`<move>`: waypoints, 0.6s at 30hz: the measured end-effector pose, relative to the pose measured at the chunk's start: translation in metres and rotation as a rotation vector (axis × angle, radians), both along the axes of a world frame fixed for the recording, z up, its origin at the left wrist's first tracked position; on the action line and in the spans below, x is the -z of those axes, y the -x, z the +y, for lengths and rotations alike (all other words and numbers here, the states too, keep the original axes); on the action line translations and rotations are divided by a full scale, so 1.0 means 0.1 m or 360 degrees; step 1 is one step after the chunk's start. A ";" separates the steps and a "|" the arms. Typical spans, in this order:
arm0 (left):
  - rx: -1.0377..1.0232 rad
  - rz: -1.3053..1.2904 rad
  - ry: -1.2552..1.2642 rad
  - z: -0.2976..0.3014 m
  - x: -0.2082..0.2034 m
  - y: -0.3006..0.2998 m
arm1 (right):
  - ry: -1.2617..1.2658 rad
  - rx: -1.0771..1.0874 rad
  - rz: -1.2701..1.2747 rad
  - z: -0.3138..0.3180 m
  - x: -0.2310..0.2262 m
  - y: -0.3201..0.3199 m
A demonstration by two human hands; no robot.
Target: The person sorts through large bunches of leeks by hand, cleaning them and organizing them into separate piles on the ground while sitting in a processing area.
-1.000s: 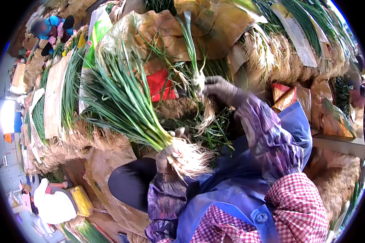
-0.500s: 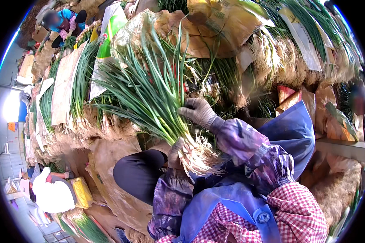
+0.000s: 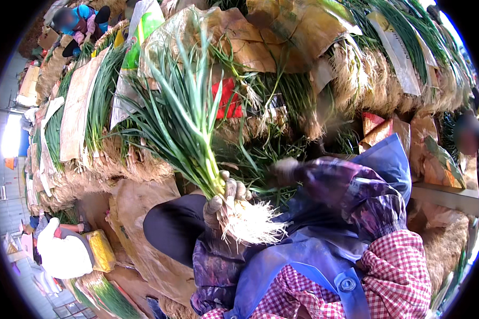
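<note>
My gloved left hand (image 3: 218, 204) is wrapped round a bunch of green onions (image 3: 189, 125) just above the roots. The long green leaves fan out to the upper left. Pale, stringy roots (image 3: 253, 222) stick out on the right of the fist, over my blue apron (image 3: 316, 247). My gloved right hand (image 3: 285, 170) is apart from the bunch, to its right, above loose green leaves (image 3: 263, 159). Motion blurs its fingers, so whether they hold anything cannot be made out.
Rows of green onions (image 3: 102, 114) with their roots facing this way line the far left, partly under paper sheets (image 3: 82, 109). More root ends (image 3: 351, 74) hang at the far right. A red packet (image 3: 227, 98) lies beyond the bunch. One person in white (image 3: 66, 250) sits at the left; another (image 3: 85, 24) works farther back.
My right hand has left the leaves and moved right and down. The bunch now stands more upright, its leaves gathered closer, in my left hand. The red packet has come into view.
</note>
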State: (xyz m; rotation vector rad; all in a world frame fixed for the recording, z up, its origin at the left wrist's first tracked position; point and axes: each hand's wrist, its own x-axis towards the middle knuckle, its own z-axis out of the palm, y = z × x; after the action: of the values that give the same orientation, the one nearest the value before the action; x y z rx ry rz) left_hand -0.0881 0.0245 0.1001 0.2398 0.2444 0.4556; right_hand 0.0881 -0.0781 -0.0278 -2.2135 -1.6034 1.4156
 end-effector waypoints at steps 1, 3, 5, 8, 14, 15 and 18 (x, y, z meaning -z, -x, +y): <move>-0.0040 -0.0066 -0.0102 0.06 0.05 0.00 | 0.0250 -0.0364 -0.0023 -0.07 -0.09 0.12; 0.0003 -0.0276 -0.0221 0.17 0.03 0.00 | 0.0475 -0.0657 0.0137 -0.23 -0.15 0.15; -0.0019 -0.0413 -0.0264 0.17 0.01 -0.01 | 0.0383 -0.0464 0.0212 -0.11 -0.23 -0.10; 0.0076 -0.0463 -0.0203 0.27 0.07 -0.06 | -0.0611 0.0709 -0.0051 0.39 -0.40 -0.63; -0.0019 -0.0142 -0.0063 0.24 0.14 -0.20 | -0.0574 0.1185 -0.0836 1.40 -0.90 -1.29; -0.0013 -0.0051 -0.0078 0.26 0.22 -0.15 | -0.0480 0.1153 -0.0796 1.53 -0.78 -1.30; -0.0035 0.0049 -0.0133 0.27 0.18 -0.11 | -0.0762 0.0441 -0.0878 1.40 -0.23 -1.03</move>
State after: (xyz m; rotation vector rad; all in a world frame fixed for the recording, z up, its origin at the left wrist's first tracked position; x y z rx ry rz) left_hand -0.0773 0.0514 0.0820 0.3259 0.2584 0.4847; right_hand 0.1907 0.0623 -0.0046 -2.4883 -1.4619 0.3097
